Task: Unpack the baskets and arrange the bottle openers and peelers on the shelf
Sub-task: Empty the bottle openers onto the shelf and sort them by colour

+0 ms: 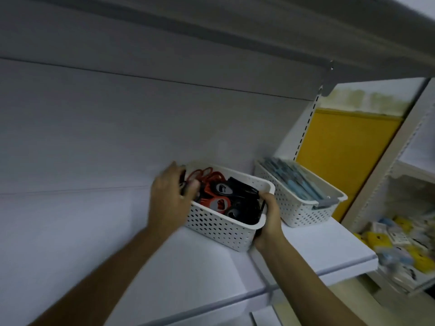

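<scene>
A white perforated basket (219,225) sits on the white shelf (313,245), filled with red and black bottle openers (219,195). My left hand (170,196) grips the basket's far left rim, its thumb inside over the openers. My right hand (269,220) holds the near right corner of the same basket, thumb hooked over the rim. To the right stands a second white perforated basket (299,208) holding blue and grey peelers (299,182).
A grey shelf (235,31) hangs overhead on a bracket. At the right, a slotted upright (306,128) and a yellow panel (341,156). A lower right shelf holds yellow and pale packaged goods (400,245).
</scene>
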Demonstrator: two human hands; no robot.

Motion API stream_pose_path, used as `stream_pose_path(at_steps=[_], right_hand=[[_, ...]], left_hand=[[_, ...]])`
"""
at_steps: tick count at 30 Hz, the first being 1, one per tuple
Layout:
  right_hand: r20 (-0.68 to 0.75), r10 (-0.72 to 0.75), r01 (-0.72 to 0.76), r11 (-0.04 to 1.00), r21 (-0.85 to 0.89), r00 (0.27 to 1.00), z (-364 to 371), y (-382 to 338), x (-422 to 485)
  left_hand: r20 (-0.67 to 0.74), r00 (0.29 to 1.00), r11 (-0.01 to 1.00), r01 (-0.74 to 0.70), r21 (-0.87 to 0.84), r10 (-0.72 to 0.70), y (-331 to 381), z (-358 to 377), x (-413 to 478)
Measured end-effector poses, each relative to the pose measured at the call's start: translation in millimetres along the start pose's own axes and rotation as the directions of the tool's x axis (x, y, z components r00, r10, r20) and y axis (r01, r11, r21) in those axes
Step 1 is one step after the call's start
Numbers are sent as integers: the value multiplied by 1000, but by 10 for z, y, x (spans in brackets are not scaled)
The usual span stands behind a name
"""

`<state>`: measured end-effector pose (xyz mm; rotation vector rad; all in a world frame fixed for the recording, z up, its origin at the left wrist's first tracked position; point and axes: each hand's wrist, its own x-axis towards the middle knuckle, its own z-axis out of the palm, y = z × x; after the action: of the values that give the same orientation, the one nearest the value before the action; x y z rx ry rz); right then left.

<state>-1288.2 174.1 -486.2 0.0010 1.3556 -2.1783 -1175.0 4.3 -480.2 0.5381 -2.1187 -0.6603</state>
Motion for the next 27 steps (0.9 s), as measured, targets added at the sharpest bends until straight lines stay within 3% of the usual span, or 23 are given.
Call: stream_pose_path(at_steps=[3,6,14,19,24,27], right_hand=[[-201,-145,154,988,27,969,148,122,21],[-323,-220,236,972,13,921,234,238,24],[-314,-412,408,909,-81,855,569,546,-202],[-324,-553,527,832,-172,768,750,757,-256],[-350,-589,562,806,-188,728,865,880,-253],[-335,-617,583,785,-209,712,877,902,-230]], left_hand=[[214,968,985,-149,87,127,49,230,-339],[218,974,996,-44,-74,59,-55,278,-386],[251,968,989,42,-145,-5,-330,153,-341],[334,938,889,232,-395,-96,-302,-48,-218],[280,958,966,125,-229,-57,-141,-61,21],[260,965,967,101,-235,-38,-151,-20,22]])
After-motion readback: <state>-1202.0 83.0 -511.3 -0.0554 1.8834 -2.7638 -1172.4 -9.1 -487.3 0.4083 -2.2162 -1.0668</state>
